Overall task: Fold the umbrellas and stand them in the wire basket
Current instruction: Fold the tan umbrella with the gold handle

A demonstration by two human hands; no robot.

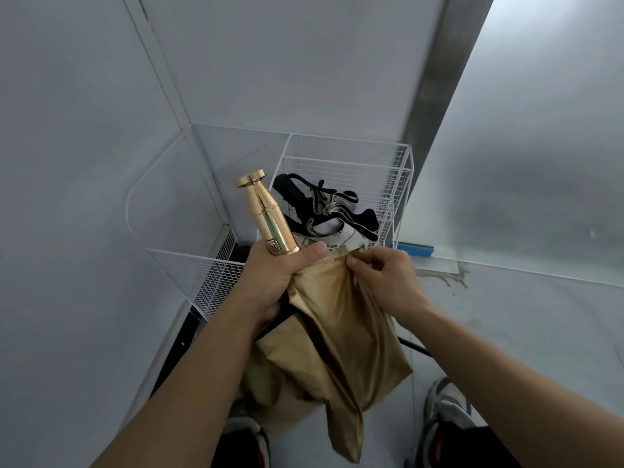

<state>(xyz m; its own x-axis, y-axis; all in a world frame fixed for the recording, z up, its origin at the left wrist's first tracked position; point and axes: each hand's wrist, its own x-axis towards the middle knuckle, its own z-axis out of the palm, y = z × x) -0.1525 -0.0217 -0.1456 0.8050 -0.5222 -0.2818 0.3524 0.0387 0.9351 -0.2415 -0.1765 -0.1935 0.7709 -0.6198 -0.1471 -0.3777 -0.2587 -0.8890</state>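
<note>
Holding a gold umbrella [324, 332] out in front of the body, short of the wire basket and not in it. Gripped by the left hand [277, 278] right where the polished gold handle [270, 214] meets the cloth: fingers curled tight round the neck, thumb [312, 253] pressed across the front just below the handle's small button plate. Handle sticking up and away out of the fist, flared cap topmost, tilted a little to the left. Below the fist, canopy [341, 359] hanging loose and unrolled in wide gold folds (dark lining showing along one crease). Pinched at its top edge by the right hand [388, 282], thumb and forefinger closed on a ridge of cloth just beside the left thumb, remaining fingers curled in behind; the two hands nearly touching.

Beyond the hands, a white wire basket [401, 184] set in the corner of pale walls [304, 62], with a folded black-and-white umbrella [332, 214] leaning inside, black handle uppermost. To the left and lower, a white wire rack [216, 282] against the side wall. By the basket's right foot, a blue strip [413, 248] along the wall base. At the bottom edge, two shoes [445, 410] on a pale floor [523, 315], partly hidden by the hanging cloth and the forearms.
</note>
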